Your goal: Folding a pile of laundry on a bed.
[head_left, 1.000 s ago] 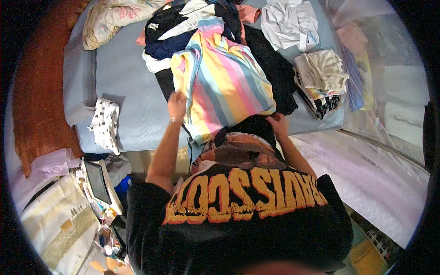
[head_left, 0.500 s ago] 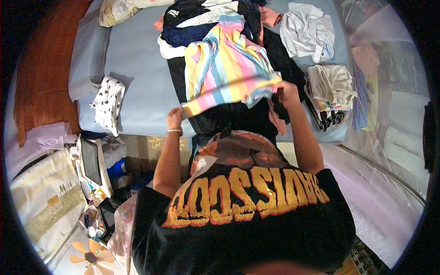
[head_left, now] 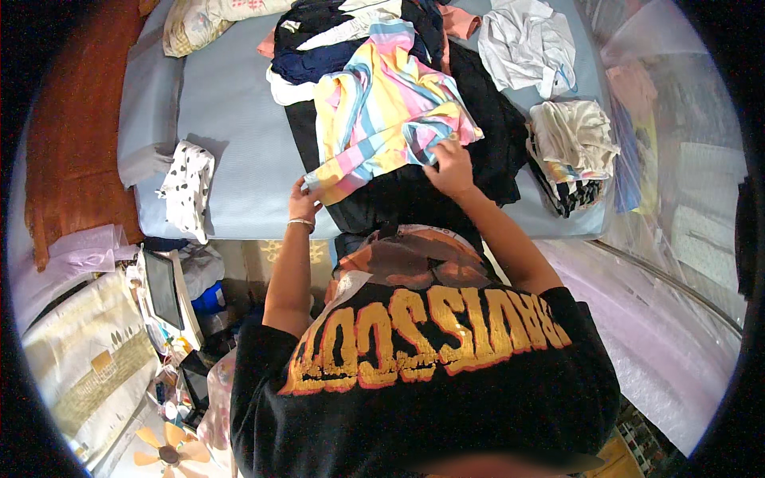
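Observation:
A garment with pastel yellow, pink and blue stripes (head_left: 378,103) lies spread in front of me over black cloth (head_left: 382,199). My left hand (head_left: 305,201), with a pale band at the wrist, pinches its near left corner. My right hand (head_left: 452,169) is closed on the fabric at the lower right, where it bunches into folds. The far end of the garment narrows and rests against a heap of dark clothes (head_left: 315,62).
A blue mattress (head_left: 231,103) carries everything. Black-spotted white cloth (head_left: 189,190) lies at left; folded clothes (head_left: 572,139) and a crumpled white garment (head_left: 526,44) are at right. A patterned pillow (head_left: 195,24) sits far left. Below left is an orange-bladed fan (head_left: 170,454).
My right hand has moved inward from the garment's right corner and now grips the bunched fabric. The near edge, earlier stretched between both hands, has slackened. My left hand has shifted slightly left.

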### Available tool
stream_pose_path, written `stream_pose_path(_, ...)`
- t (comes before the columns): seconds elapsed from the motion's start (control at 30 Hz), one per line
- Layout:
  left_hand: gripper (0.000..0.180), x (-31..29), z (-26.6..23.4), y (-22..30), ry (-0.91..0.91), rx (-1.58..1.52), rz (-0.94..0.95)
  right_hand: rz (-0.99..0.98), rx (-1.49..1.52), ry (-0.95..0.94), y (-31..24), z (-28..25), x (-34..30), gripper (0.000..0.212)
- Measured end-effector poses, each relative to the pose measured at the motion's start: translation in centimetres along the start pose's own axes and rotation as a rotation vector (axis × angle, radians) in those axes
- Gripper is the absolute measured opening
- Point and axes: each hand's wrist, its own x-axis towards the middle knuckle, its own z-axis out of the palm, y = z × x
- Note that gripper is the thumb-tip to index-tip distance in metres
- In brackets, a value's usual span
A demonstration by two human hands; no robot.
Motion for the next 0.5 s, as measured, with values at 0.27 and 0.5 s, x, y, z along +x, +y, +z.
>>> stream_pose_path(0.27,0.078,-1.1,0.0,1.1,-0.057,0.325,0.297,0.113,0.016,-0.025,0.8,3.7,2.4,0.014)
stream_pose_path(0.5,0.019,-4.8,1.7,15.1,-0.16,0.879,0.879,0.245,0.638,0.359,3.1,-9.0,10.4,0.019)
